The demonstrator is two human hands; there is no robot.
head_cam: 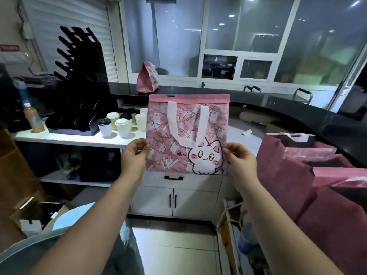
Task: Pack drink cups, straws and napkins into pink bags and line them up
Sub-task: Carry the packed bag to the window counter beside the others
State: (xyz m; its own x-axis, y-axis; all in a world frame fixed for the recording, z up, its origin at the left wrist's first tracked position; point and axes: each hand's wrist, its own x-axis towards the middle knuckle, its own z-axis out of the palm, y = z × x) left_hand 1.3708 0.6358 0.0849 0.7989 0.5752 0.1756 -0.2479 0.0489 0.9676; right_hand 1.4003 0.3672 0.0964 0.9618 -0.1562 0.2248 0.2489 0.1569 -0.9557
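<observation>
Left hand [135, 155] and right hand [241, 157] each pinched a lower side edge of a flat pink bag [186, 135], thumbs on the printed front and fingers curled behind. They held it upright in the air between them, the cat print facing the camera and the pale handle lying against the front.

By my reading, the step in hand was readying a fresh bag, which looked unopened and empty. The next move would call for spreading its mouth and standing it somewhere steady before any cup went in.

Lidded paper cups [122, 127] stood grouped on the white surface [79, 138], behind and left of the bag and well apart from the hands. A bottle [33, 120] and a black organiser [75, 120] stood further left. No straws could be made out.

One filled-looking bag [148, 77] stood on the black surface [278, 100] by the windows [238, 24]. More pink bags [294, 165] crowded the right foreground. White cabinets [174, 197] sat below.
</observation>
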